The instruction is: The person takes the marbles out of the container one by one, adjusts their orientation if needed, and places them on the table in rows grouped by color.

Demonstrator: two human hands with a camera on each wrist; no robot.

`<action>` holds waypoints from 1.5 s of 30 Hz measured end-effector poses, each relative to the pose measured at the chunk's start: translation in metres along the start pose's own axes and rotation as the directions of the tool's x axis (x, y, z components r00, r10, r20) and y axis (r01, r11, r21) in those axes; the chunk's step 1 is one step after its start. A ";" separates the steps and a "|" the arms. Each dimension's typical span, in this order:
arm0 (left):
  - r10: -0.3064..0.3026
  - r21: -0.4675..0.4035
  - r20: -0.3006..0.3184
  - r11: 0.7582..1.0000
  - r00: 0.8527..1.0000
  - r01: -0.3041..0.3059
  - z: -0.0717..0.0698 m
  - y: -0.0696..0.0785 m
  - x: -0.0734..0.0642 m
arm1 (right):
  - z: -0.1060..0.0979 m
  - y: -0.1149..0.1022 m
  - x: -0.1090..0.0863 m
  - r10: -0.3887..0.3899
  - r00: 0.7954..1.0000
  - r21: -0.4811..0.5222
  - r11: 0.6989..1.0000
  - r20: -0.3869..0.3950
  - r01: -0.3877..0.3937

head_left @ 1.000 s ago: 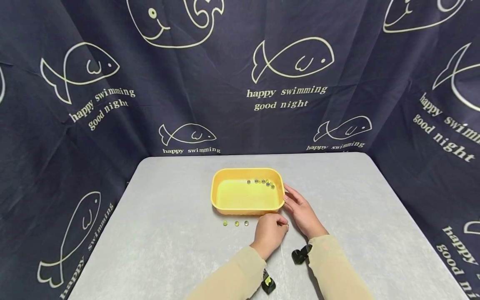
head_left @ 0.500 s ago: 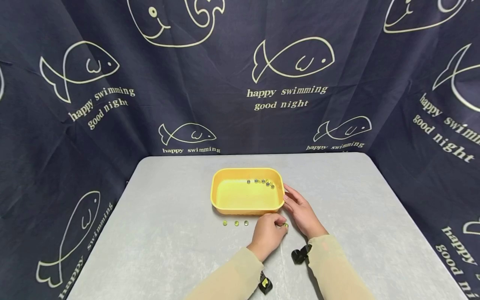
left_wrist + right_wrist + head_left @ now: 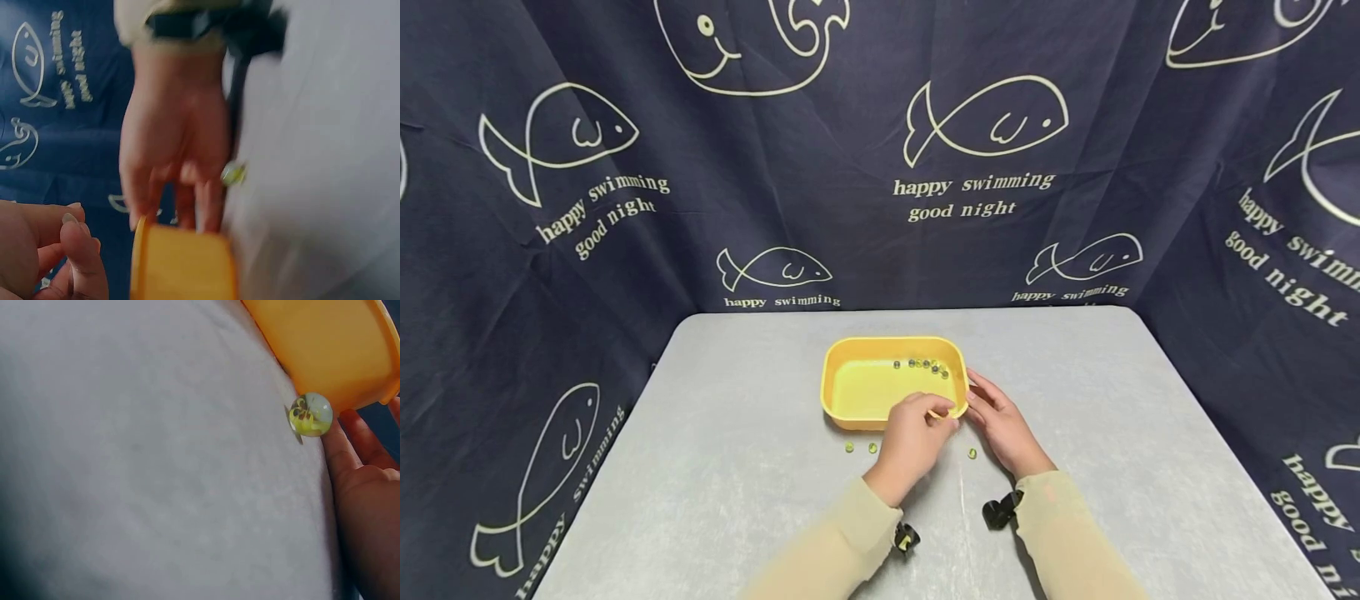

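Over the near right corner of a yellow plastic tub, my left hand has its thumb and index finger bent toward each other. No object shows between those fingertips in the left wrist view. The fingers of my right hand lie fairly straight against the tub's right side. A clear marble with a yellow pattern rests on the table between the hands, close to the tub. Several more marbles gather inside, along the back and right.
Two marbles sit on the grey table in front of the tub, left of my left wrist. A dark blue curtain with fish drawings hangs behind the table and along its sides.
My left hand has left the marble on the table's right and risen up and leftward over the tub's rim. It now covers one marble of the front row. The right hand has stayed put.
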State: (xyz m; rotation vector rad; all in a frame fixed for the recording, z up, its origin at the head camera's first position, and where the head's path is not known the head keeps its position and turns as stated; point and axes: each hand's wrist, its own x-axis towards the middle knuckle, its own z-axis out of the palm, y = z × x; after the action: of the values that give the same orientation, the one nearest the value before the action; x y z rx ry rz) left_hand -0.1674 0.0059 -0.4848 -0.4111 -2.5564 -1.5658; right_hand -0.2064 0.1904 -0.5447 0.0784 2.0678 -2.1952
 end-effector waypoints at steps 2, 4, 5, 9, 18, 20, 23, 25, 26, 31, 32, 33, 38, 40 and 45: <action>-0.015 0.010 -0.018 1.000 1.000 0.016 -0.007 -0.002 0.010 | 0.000 0.000 0.001 0.009 1.000 -0.010 1.000 0.000 -0.009; -0.025 0.032 -0.040 0.999 0.999 0.026 -0.012 -0.005 0.019 | 0.000 0.001 0.001 0.017 1.000 -0.016 1.000 -0.005 -0.017; -0.027 0.043 -0.048 0.999 0.998 0.029 -0.015 -0.007 0.024 | 0.000 0.001 0.001 0.018 1.000 -0.019 1.000 -0.004 -0.018; -0.039 0.099 -0.052 0.994 0.998 0.044 -0.022 -0.016 0.042 | 0.000 0.001 0.001 0.021 1.000 -0.025 0.999 -0.009 -0.022; -0.071 0.275 0.063 0.960 0.995 0.052 -0.026 -0.023 0.076 | -0.001 0.001 0.000 0.022 1.000 -0.020 1.000 -0.003 -0.022; -0.076 0.325 0.087 0.945 0.993 0.043 -0.024 -0.024 0.082 | -0.001 0.001 0.000 0.022 1.000 -0.030 0.999 -0.004 -0.022; -0.086 0.396 0.118 0.918 0.989 0.033 -0.019 -0.027 0.091 | -0.001 0.000 0.000 0.022 1.000 -0.022 1.000 -0.003 -0.022; -0.107 0.427 0.141 0.903 0.984 0.037 -0.016 -0.028 0.096 | -0.002 0.000 0.000 0.020 1.000 -0.012 1.000 0.002 -0.020; -0.127 0.430 0.148 0.901 0.981 0.052 -0.015 -0.030 0.099 | -0.002 0.000 0.001 0.022 1.000 -0.007 1.000 0.005 -0.022; -0.254 0.397 0.152 0.901 0.955 0.176 -0.008 -0.035 0.112 | -0.002 -0.003 0.000 0.027 1.000 -0.014 1.000 -0.006 -0.027; -0.281 0.386 0.147 0.899 0.948 0.207 -0.008 -0.036 0.114 | -0.002 -0.003 0.000 0.026 1.000 -0.011 1.000 -0.007 -0.026; -0.305 0.382 0.142 0.895 0.942 0.232 -0.007 -0.038 0.115 | -0.001 -0.003 0.001 0.026 1.000 -0.007 1.000 -0.009 -0.026; -0.362 0.373 0.121 0.879 0.924 0.296 -0.005 -0.048 0.121 | -0.001 -0.002 0.001 0.030 1.000 0.018 0.999 -0.007 -0.029; -0.359 0.380 0.117 0.877 0.926 0.292 -0.004 -0.052 0.123 | -0.001 -0.001 0.002 0.031 0.999 0.023 0.999 -0.008 -0.031; -0.349 0.409 0.105 0.869 0.931 0.279 -0.002 -0.056 0.126 | -0.001 0.000 0.001 0.019 1.000 0.029 0.999 -0.005 -0.019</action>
State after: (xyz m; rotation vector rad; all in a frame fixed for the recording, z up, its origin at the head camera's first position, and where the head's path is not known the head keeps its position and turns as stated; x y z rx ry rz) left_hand -0.3044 0.0010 -0.5019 -0.0890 -3.1086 -1.0843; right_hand -0.2075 0.1913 -0.5449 0.1058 2.0293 -2.2171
